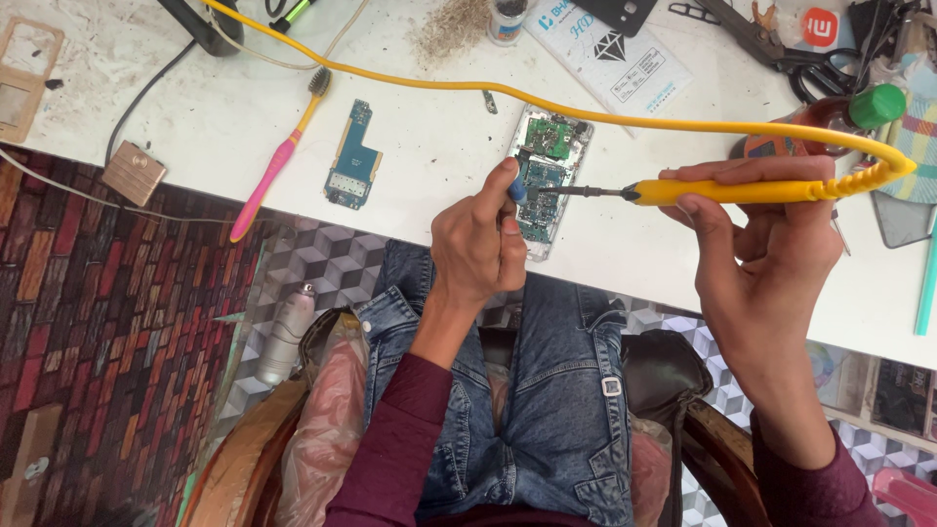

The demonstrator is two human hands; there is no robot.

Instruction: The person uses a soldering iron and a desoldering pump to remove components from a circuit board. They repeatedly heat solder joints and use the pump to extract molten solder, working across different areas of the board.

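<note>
Now | left hand (478,239) pinches phone board (547,176) | right hand (756,229) grips yellow soldering iron (742,190)

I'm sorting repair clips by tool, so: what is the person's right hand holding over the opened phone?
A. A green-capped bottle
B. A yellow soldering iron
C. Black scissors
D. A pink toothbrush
B: the right hand grips the yellow soldering iron, its metal tip pointing at the opened phone that the left hand touches.
</note>
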